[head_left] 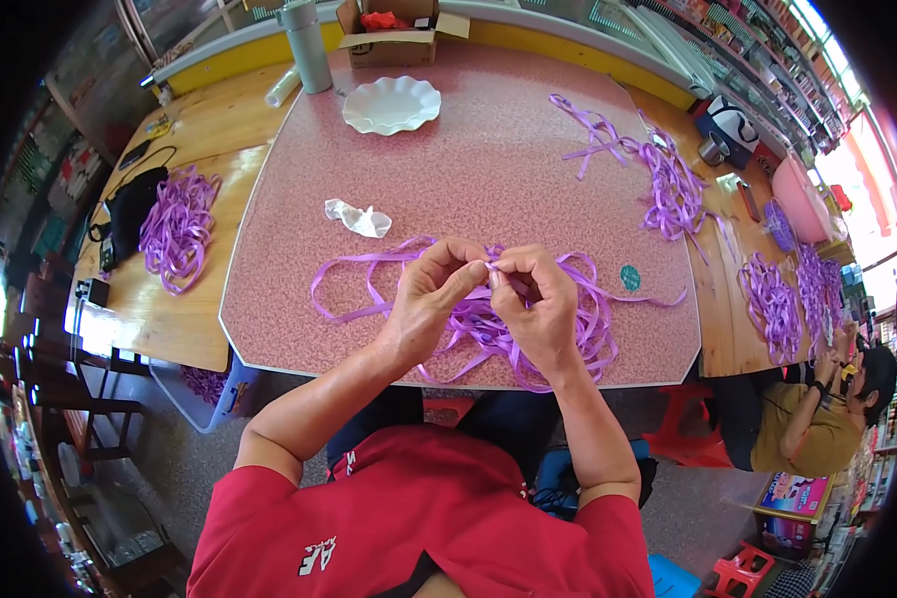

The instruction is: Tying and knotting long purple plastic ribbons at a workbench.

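Left hand (pixel 427 297) and right hand (pixel 542 304) pinch purple ribbon (pixel 478 329) between closed fingertips; it seems light, limp, perhaps slippery, best gripped close to the pinch.

The scene is bright and evenly lit, burning out to white at the tall opening (pixel 857 154) on the far right. A soft sheen washes the far part of the pink speckled tabletop (pixel 508 110), and glare whitens the near end of the varnished yellow wooden table (pixel 184 324) at left. The grey speckled floor (pixel 194 493) lies dimmer. The heap of shiny purple ribbon (pixel 488 339) looks fairly crisp; toward the black corners, straight edges bow and the crowded multicoloured shelves (pixel 757 50) soften
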`<state>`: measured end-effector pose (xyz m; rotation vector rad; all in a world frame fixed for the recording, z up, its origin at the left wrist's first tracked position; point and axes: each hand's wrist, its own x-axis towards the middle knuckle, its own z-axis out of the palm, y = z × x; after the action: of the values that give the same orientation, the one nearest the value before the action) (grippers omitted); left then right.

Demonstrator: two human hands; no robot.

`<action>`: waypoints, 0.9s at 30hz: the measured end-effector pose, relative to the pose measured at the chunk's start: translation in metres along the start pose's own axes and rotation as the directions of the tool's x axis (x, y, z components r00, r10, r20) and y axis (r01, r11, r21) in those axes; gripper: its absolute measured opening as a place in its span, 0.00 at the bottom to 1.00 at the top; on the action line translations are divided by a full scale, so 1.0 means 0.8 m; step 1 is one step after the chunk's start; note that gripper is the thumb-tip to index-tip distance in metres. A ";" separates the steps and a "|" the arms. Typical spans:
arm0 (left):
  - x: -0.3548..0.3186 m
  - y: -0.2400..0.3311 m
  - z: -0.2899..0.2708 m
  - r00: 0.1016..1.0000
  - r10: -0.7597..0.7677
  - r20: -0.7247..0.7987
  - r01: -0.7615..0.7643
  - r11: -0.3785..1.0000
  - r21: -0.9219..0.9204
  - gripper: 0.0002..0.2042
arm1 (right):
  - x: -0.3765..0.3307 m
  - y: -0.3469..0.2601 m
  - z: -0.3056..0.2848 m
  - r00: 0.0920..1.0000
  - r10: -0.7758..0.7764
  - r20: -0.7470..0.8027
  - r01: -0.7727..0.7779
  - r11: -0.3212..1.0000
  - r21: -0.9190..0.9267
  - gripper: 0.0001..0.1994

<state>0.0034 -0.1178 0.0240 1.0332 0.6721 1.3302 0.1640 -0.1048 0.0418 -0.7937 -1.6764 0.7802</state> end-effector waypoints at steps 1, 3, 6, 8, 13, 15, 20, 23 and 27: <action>0.000 -0.003 0.002 0.999 -0.049 -0.023 0.047 0.996 -0.074 0.05 | -0.001 0.000 0.002 0.992 0.129 0.012 -0.130 0.986 0.105 0.06; 0.005 -0.008 0.005 0.995 -0.092 -0.034 0.087 0.988 -0.127 0.05 | -0.001 -0.004 0.005 0.978 0.209 -0.001 -0.206 0.966 0.159 0.04; 0.011 -0.006 0.008 0.993 -0.117 -0.015 0.114 0.981 -0.157 0.05 | 0.001 -0.002 0.008 0.954 0.293 -0.057 -0.271 0.929 0.253 0.03; 0.012 -0.006 0.008 0.995 -0.102 0.010 0.103 0.986 -0.134 0.06 | 0.001 0.001 0.009 0.948 0.302 -0.099 -0.263 0.919 0.293 0.03; 0.015 0.001 0.004 0.999 -0.040 0.008 0.040 0.997 0.071 0.08 | 0.007 -0.010 0.007 0.961 0.252 -0.117 -0.236 0.962 0.136 0.04; 0.015 -0.008 0.001 0.999 0.033 -0.007 -0.032 0.994 0.107 0.07 | 0.006 -0.006 0.005 0.972 0.216 -0.095 -0.209 0.974 0.083 0.04; 0.014 -0.012 0.001 0.980 0.197 0.022 -0.195 0.934 0.300 0.05 | 0.005 -0.004 -0.001 0.954 0.299 -0.010 -0.295 0.945 0.140 0.03; 0.014 -0.013 0.003 0.987 0.158 0.033 -0.161 0.961 0.223 0.05 | 0.012 -0.009 -0.007 0.861 0.499 0.102 -0.493 0.769 0.407 0.03; 0.015 -0.016 0.006 0.934 0.357 0.018 -0.339 0.869 0.360 0.07 | 0.014 -0.010 -0.012 0.747 0.604 0.278 -0.622 0.486 0.613 0.04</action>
<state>0.0157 -0.1063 0.0163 1.4754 0.8120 1.5851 0.1699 -0.0990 0.0568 -0.8392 -0.9282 1.8019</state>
